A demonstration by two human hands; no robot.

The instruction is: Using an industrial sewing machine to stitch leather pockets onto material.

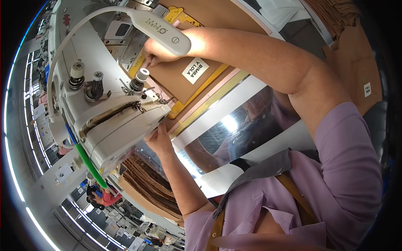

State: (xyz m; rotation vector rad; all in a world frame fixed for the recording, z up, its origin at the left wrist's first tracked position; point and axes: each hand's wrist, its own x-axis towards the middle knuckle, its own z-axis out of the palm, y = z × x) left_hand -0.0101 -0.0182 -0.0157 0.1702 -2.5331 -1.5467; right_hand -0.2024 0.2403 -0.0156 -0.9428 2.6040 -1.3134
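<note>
A sewing machine (113,134) stands at the left, its head partly covering the work. My right hand (161,52) is closed, fingers curled down at the far edge of a brown panel (173,79) with a white label. What it grips, if anything, does not show. The panel lies in a yellow template (205,88). My left hand (158,140) is close against the near end of the machine head, fingers bent and closed. The machine hides its fingertips, so I cannot make out what they hold.
A white lamp (163,35) on a curved neck hangs over my right wrist. Stacked brown pieces (146,184) lie below the machine head. More brown panels (356,67) are at the right. A thread tension knob (142,75) sticks up from the machine. Other people work far off.
</note>
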